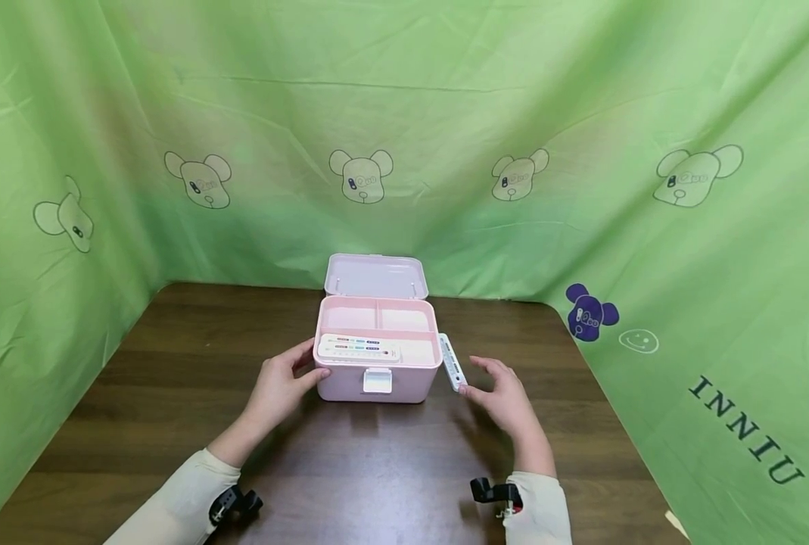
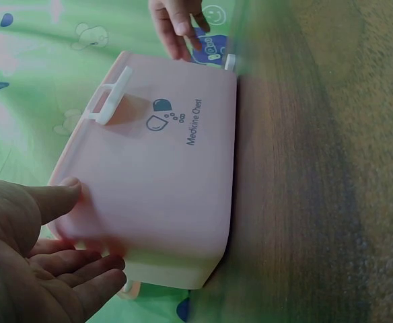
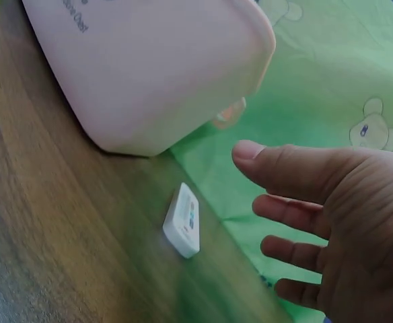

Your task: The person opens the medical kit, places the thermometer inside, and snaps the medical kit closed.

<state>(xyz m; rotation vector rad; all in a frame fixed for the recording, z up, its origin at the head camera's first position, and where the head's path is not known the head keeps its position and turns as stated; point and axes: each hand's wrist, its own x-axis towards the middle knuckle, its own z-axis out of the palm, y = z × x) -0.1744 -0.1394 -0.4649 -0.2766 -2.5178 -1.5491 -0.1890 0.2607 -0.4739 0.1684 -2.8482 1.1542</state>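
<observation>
A pink medicine chest (image 1: pixel 377 382) stands with its lid (image 1: pixel 377 277) raised behind it; "Medicine Chest" is printed on its front in the left wrist view. In its top tray (image 1: pixel 414 351), white slim cases (image 1: pixel 358 348) with coloured print lie in the front compartment. My left hand (image 1: pixel 284 382) is at the chest's left front corner, thumb touching the front, fingers extended along the side. On the table to the right of the chest lies another slim white case (image 3: pixel 183 222). Just beside it is my right hand (image 1: pixel 502 393), fingers loosely spread and holding nothing.
The chest stands on a dark wooden table (image 1: pixel 193 363). A green curtain (image 1: pixel 445 98) with bear-head prints hangs behind and along both sides. Two divided compartments lie at the back of the tray. A white latch (image 1: pixel 378 380) sits at the chest's front.
</observation>
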